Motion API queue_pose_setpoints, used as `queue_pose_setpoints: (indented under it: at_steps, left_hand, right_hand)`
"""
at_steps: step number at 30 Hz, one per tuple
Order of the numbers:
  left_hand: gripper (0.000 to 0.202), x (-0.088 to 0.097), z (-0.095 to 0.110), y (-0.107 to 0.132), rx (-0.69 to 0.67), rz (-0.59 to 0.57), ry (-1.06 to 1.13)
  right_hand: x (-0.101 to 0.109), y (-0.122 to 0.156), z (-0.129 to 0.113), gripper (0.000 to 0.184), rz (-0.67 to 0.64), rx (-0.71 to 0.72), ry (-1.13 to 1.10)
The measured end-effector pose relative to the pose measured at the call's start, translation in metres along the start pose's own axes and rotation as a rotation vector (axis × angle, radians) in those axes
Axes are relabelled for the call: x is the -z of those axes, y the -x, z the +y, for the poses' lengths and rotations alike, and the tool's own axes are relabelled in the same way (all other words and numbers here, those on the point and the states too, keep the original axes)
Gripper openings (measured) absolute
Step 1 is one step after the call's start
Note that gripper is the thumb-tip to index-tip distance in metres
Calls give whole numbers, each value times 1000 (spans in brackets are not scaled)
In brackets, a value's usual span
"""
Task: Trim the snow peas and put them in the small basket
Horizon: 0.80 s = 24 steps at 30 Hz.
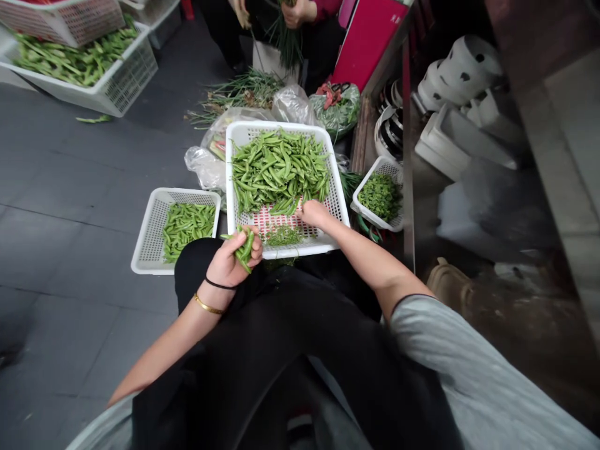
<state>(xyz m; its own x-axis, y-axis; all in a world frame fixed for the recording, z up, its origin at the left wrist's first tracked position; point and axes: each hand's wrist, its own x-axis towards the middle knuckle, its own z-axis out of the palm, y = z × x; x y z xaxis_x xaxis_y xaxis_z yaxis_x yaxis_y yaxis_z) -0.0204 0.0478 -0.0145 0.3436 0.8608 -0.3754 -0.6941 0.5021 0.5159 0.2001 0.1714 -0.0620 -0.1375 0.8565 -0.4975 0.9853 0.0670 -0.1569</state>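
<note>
A white perforated basket [341, 206] rests before my knees, its far part heaped with green pea pods [281, 165]. Small stem trimmings [284, 235] lie along its near side. My left hand [234, 255] is closed around several pea pods [244, 250] at the basket's near left corner. Inside the basket, at the near edge of the heap, my right hand [313, 214] has its fingers curled in at the pods; what they pinch is hidden. On the floor to the left, a smaller white basket [146, 234] holds more pods [190, 226].
Another person's hands [300, 12] hold green stalks beyond the basket. Plastic bags [293, 105] and loose scallions [241, 90] lie between us. A basket of leafy greens [380, 195] stands at right by a metal shelf post [409, 156]. Stacked vegetable crates [129, 84] are at upper left.
</note>
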Motion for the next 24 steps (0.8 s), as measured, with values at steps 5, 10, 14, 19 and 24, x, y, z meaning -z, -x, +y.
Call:
queue_pose_setpoints:
  at_steps: [5,10,14,19,24]
  left_hand:
    - [26,5,0,-1,72,-3,-171]
    - [25,4,0,-2,105,31,-219]
    - [30,-6,-8,-2,113,117,-280]
    - [27,-18,-19,6,111,-39,-378]
    - [28,-24,-23,20,82,-89,-522]
  right_hand:
    - [-18,-45,-7,29,-43,-107,-152]
    - [-8,-20,6,21,-110,-110,-402]
    - [-6,46,2,24,-166,253,-978]
    - [-12,121,-22,32,-181,633,-1086]
    - [7,148,-25,22,143,776,-654]
